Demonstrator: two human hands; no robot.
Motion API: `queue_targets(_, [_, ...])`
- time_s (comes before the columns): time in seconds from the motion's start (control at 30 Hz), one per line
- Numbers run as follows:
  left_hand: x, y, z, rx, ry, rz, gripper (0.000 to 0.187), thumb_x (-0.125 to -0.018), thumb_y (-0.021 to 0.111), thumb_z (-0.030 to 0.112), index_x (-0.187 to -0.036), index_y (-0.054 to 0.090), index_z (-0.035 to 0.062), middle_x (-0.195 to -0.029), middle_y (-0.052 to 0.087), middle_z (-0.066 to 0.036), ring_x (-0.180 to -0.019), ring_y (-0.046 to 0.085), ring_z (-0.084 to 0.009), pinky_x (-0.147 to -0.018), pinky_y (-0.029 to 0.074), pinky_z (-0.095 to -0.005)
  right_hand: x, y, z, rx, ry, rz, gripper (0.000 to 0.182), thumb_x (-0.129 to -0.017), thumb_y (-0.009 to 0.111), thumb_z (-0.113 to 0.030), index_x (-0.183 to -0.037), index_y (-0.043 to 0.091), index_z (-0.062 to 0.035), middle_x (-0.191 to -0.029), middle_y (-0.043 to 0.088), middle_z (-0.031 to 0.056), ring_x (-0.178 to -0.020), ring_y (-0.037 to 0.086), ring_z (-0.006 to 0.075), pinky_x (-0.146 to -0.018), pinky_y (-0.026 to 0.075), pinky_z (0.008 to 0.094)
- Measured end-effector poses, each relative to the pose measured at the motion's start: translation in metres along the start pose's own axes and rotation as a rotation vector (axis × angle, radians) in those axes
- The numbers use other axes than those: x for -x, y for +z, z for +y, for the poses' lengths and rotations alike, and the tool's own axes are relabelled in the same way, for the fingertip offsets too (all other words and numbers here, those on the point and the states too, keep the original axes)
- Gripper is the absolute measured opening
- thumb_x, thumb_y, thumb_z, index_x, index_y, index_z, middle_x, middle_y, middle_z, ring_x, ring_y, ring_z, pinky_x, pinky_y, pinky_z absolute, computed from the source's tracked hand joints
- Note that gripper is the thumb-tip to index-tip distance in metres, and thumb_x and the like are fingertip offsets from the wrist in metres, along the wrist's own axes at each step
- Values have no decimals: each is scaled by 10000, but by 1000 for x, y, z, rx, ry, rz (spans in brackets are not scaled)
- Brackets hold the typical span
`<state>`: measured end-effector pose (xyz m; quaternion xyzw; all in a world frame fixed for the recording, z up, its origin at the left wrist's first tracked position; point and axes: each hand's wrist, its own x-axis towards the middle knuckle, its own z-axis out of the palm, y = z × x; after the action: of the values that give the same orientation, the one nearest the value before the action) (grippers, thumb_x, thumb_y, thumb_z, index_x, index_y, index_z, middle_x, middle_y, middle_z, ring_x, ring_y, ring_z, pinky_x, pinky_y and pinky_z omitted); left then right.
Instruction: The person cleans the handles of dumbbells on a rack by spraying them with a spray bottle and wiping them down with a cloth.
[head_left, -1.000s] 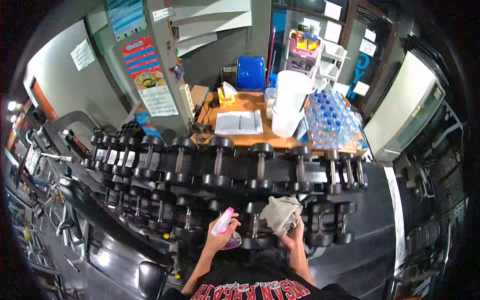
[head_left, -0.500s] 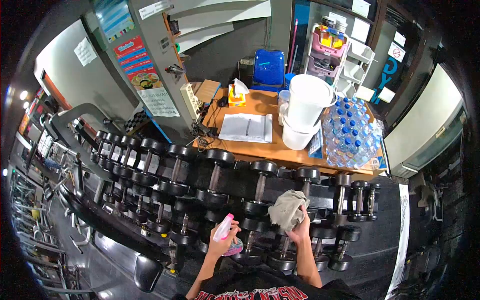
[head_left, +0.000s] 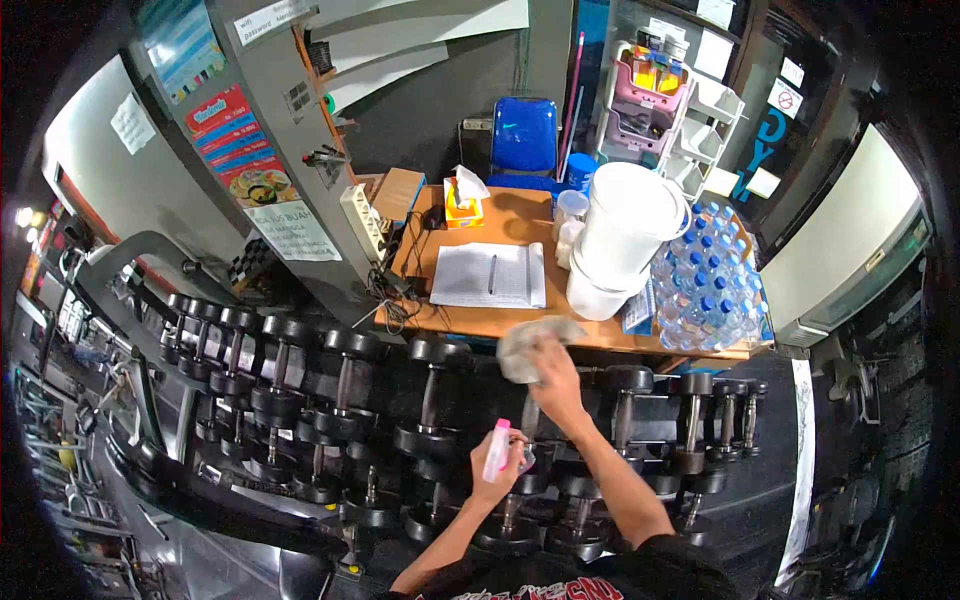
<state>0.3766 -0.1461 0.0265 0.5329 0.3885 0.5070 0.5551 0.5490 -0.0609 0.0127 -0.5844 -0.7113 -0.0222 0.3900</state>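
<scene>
A grey cloth [head_left: 530, 348] is in my right hand [head_left: 556, 382], over the far end of a dumbbell on the upper rack row, close to the desk's front edge. The cloth hides that dumbbell's head. My left hand [head_left: 495, 468] is wrapped round a spray bottle [head_left: 498, 450] with a pink and white top, lower and to the left, above the lower row. Left of the cloth lies another black dumbbell [head_left: 430, 398] with a metal handle.
Behind the rack stands a wooden desk [head_left: 480, 320] with an open notebook [head_left: 470, 275], a pen, a tissue box [head_left: 463, 208], white buckets [head_left: 625, 225] and several water bottles [head_left: 705, 285]. A blue chair [head_left: 524, 137] is beyond. More dumbbells [head_left: 285, 360] line the rack.
My right hand has moved forward and left with the cloth, up to the upper row's far end. My left hand has shifted right with the spray bottle. The view has shifted slightly.
</scene>
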Motion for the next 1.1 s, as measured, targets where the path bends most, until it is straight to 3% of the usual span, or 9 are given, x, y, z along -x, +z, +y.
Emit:
queue_targets(0.13, [-9,4,-15,-125,41,-42,51,-869,589,21,-913,610,3,-743,614,-40,-592,584,-75,-545,468,-228,-11,75,8,610,-477,-526,247,-772,567,-200,-971,694,-126,-999,634,66,-1130,508,264,-1055,293,500])
queue_targets(0.3, [-16,4,-8,-238,132,-101,61,-831,608,5,-891,619,10,-757,628,-92,-614,633,-176,-570,498,-275,-32,114,-15,725,-314,-1005,292,-743,675,-298,-955,727,-105,-999,665,68,-1072,538,273,-910,394,403])
queue_targets(0.47, [-16,9,-6,-307,209,-137,79,-806,607,-15,-883,618,-4,-819,649,-129,-702,666,-290,-613,527,-326,-46,78,-8,642,-289,-1127,276,-729,661,-238,-973,714,-120,-1039,649,53,-1046,552,255,-833,448,374])
queue_targets(0.67, [-10,20,-11,-330,181,-175,99,-795,622,-6,-893,623,-2,-806,655,-136,-667,666,-283,-585,529,-330,-9,4,35,160,-340,-516,379,-680,645,-96,-1059,624,-106,-1198,569,68,-1166,506,280,-973,436,390])
queue_targets(0.8, [-12,20,-21,-414,406,-127,85,-811,615,15,-881,638,56,-779,645,-67,-580,619,-144,-541,492,-268,42,-11,44,-104,-16,-379,586,-597,607,101,-1149,589,-95,-1243,540,109,-1270,426,336,-1070,363,406])
queue_targets(0.87, [-14,20,-9,-344,179,-98,92,-811,613,1,-881,638,56,-796,653,-68,-599,625,-140,-542,491,-260,70,8,52,-208,240,-100,659,-581,586,147,-1193,569,-98,-1304,500,127,-1277,413,350,-1082,348,420])
queue_targets(0.93, [-18,22,-14,-380,263,-85,85,-820,607,2,-880,636,55,-788,652,-65,-589,621,-134,-536,488,-258,84,22,46,-253,352,24,569,-668,554,151,-1195,556,-64,-1240,549,164,-1197,500,362,-1013,406,387])
queue_targets(1.0, [-20,24,-13,-360,316,-62,86,-828,600,2,-886,635,56,-763,642,-64,-560,612,-123,-521,483,-254,101,44,55,-423,782,168,441,-770,549,92,-1194,540,-32,-1114,616,189,-1083,592,347,-893,459,348])
queue_targets(1.1, [-17,23,-14,-342,256,-74,85,-832,598,4,-893,632,52,-740,632,-65,-536,605,-120,-511,479,-254,94,45,56,-483,874,213,367,-822,572,5,-1187,527,-4,-1001,649,201,-968,642,307,-804,477,336])
